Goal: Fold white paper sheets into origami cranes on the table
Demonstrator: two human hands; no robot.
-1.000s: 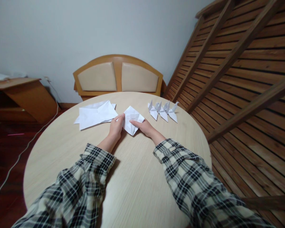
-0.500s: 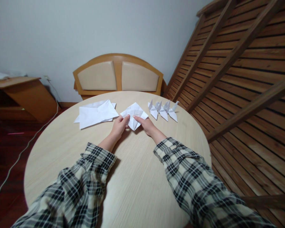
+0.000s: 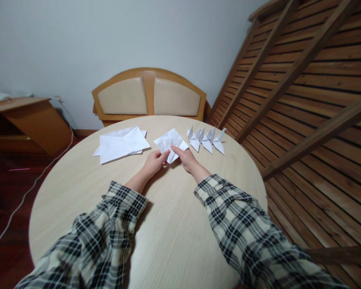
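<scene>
A partly folded white paper (image 3: 172,141) lies at the far middle of the round pale wooden table (image 3: 168,224). My left hand (image 3: 155,161) pinches its near left corner, fingers closed on the paper. From the right, my right hand (image 3: 185,159) grips the near point of the same paper with closed fingers. Both wrists rest low over the tabletop. Plaid sleeves cover both forearms.
A stack of flat white sheets (image 3: 122,143) lies left of the hands. Several finished paper cranes (image 3: 207,140) stand in a row to the right. A wooden chair (image 3: 149,96) faces me behind the table. A slatted wooden frame (image 3: 303,104) leans at right; a cable (image 3: 27,192) runs across the floor at left.
Both hands have drawn closer together at the paper's near corner. The paper's near part has been folded up and away, so it now sits slightly farther from me.
</scene>
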